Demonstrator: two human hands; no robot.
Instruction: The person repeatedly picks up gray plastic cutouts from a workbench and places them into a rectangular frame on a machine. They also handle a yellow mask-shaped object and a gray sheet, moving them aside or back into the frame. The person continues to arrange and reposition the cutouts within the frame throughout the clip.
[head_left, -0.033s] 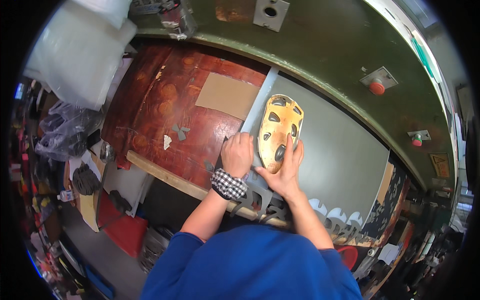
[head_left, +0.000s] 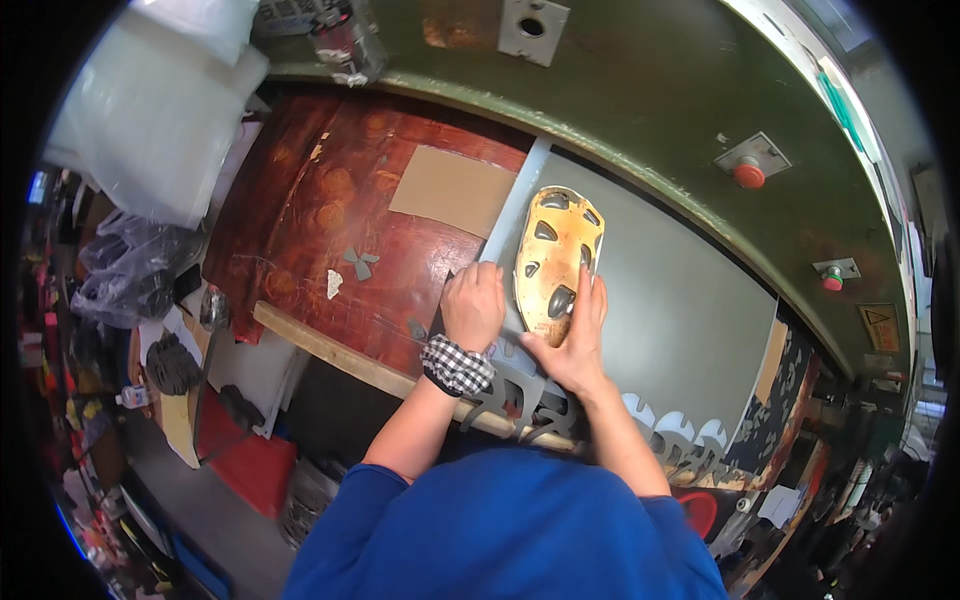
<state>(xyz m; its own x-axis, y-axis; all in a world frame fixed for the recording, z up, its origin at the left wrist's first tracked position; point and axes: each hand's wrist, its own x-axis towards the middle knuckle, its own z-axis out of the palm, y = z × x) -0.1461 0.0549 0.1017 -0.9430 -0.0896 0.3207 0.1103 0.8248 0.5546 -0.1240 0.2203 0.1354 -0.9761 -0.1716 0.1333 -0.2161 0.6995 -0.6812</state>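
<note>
Clasps yellow cutting die [head_left: 545, 288] on grey sheet [head_left: 680, 290] with right hand [head_left: 573, 358]. Cannot tell the contents of curled left hand [head_left: 474, 305]. Could skew under uneven finger pressure.

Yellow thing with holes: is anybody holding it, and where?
The right hand has the yellow thing by its near right edge; whether the left hand holds anything can't be told.

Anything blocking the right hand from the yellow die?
Nothing visible. The right hand is at the near right side of the yellow die, fingers along its edge, thumb by its near end. The left hand sits off to the die's left, not between them.
</note>
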